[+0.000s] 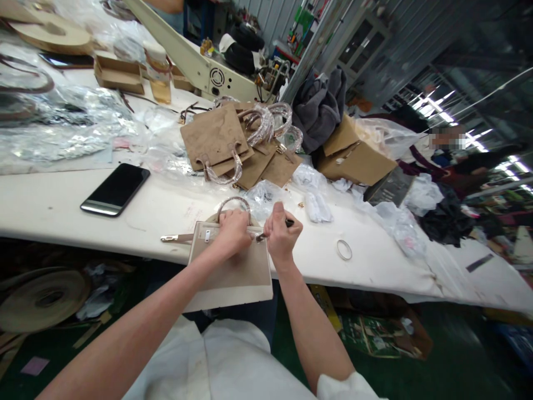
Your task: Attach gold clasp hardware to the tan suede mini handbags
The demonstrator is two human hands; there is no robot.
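Observation:
A beige bag panel with a handle at its top lies at the table's front edge, partly overhanging it. My left hand is closed at the panel's upper part, its fingertips mostly hidden. In my right fist, thumb up, is a dark-handled tool that looks like a screwdriver. Its tip reaches toward a small shiny metal fitting near the panel's top right corner, beside my left fingers. Another metal fitting shows at the upper left of the panel. A strap with a metal end sticks out leftward.
Brown bag panels with plastic-wrapped handles are piled ahead. A phone lies left, a ring right. Behind are a cardboard box, a jar of yellowish liquid and a cream machine. Another person is at far right.

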